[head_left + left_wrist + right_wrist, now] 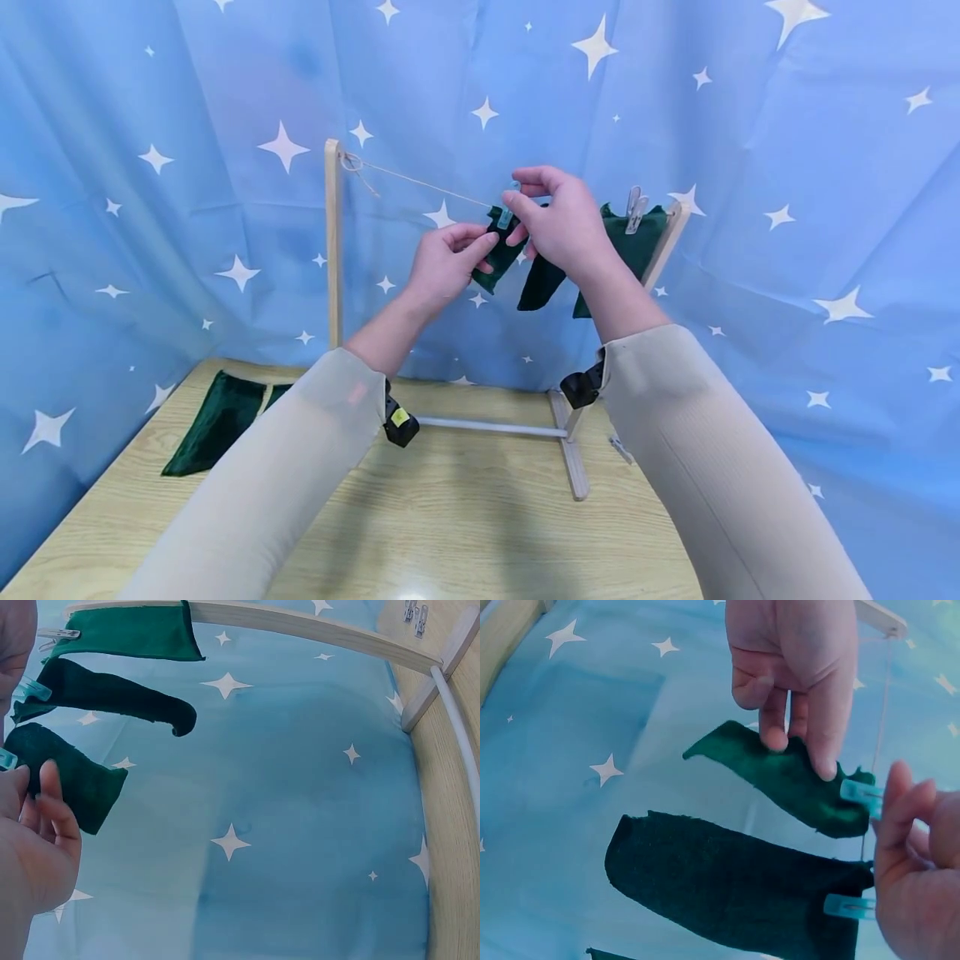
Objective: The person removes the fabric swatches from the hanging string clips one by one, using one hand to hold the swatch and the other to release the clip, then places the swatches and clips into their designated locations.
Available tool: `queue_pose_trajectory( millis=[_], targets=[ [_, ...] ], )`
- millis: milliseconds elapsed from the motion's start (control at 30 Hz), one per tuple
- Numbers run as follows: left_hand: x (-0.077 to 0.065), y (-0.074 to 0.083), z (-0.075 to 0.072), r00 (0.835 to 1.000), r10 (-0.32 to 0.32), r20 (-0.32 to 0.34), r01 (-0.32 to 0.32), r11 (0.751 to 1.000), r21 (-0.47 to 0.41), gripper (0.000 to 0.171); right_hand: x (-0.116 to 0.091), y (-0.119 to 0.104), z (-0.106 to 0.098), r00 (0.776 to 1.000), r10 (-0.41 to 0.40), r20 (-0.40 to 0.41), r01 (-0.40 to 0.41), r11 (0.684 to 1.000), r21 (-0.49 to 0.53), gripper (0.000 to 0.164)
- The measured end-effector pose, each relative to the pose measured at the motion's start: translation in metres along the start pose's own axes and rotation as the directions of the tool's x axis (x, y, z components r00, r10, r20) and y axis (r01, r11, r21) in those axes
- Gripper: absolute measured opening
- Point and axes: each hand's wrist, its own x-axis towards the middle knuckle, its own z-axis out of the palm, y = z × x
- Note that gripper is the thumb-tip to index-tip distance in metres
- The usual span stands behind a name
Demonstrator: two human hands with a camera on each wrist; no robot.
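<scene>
The green velvet swatch (501, 260) hangs near the middle of the cord (427, 183), above the worktop's (420, 517) far edge; probably light, limp and soft, best held by its top edge; left hand (450, 262) pinches it; right hand (562, 221) pinches the teal clothespin (504, 220).

Head view: right hand (558, 218) partly conceals middle green cloth (540, 287) behind its fingers. Left wrist view: frame edge truncates turquoise clip (7, 759) above thumb of left hand (41, 859).
</scene>
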Motion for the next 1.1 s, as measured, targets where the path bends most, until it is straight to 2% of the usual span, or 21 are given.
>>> queue_pose_trajectory(
  millis=[200, 500, 867, 1100],
  targets=[
    [-0.003, 0.002, -0.001, 1.0, 0.02, -0.015, -0.019, 0.999, 0.048, 0.03, -0.003, -0.003, -0.004, 1.0, 0.016, -0.007, -0.016, 1.0, -0.009, 0.05],
    [-0.009, 0.008, -0.004, 1.0, 0.006, -0.019, -0.005, 0.999, 0.049, 0.03, -0.007, -0.012, -0.009, 0.999, 0.035, 0.016, -0.034, 0.998, -0.046, 0.048],
    [-0.015, 0.008, -0.009, 0.998, 0.019, 0.055, -0.022, 0.999, 0.044, 0.028, -0.014, -0.009, -0.011, 0.996, -0.03, -0.087, 0.023, 0.996, -0.086, 0.035],
    [-0.021, 0.011, -0.011, 0.997, -0.002, 0.083, 0.003, 1.0, -0.013, 0.035, -0.018, -0.005, -0.016, 0.987, -0.058, -0.151, 0.049, 0.997, -0.064, 0.032]
  ],
)
